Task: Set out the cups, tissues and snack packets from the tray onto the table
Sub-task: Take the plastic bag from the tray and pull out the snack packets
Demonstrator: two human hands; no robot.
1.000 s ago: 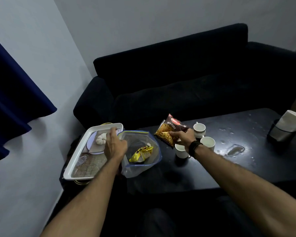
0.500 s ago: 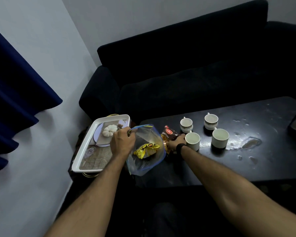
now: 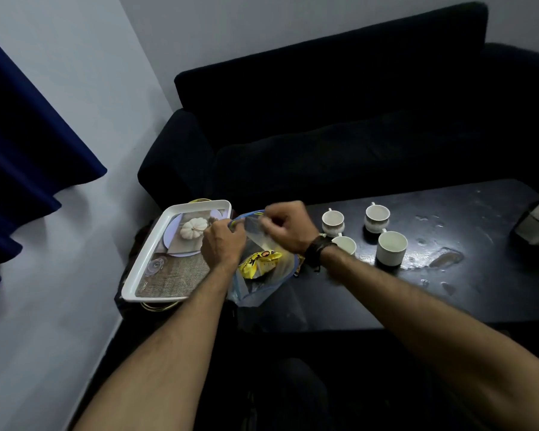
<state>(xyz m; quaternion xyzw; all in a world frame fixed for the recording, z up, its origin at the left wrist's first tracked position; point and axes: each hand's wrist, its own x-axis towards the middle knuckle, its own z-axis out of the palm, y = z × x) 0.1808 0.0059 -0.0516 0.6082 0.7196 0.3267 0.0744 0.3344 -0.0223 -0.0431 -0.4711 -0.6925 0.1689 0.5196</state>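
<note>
Packet, yellow snack foil [image 3: 260, 259], inside clear blue-rimmed plastic bag [image 3: 262, 283] at the black table's [image 3: 402, 293] left edge, beside white rectangular tray [image 3: 143, 275]. Left hand [image 3: 223, 245] and right hand [image 3: 288, 225] pinch the bag mouth, likely spreading it for retrieval. Four white ceramic cups [image 3: 391, 247] stand grouped mid-table.

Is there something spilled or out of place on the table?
Yes. Wet patches and small drops shine on the dark table, right of the cups. It looks like spilled liquid. The cups themselves stand upright.
</note>
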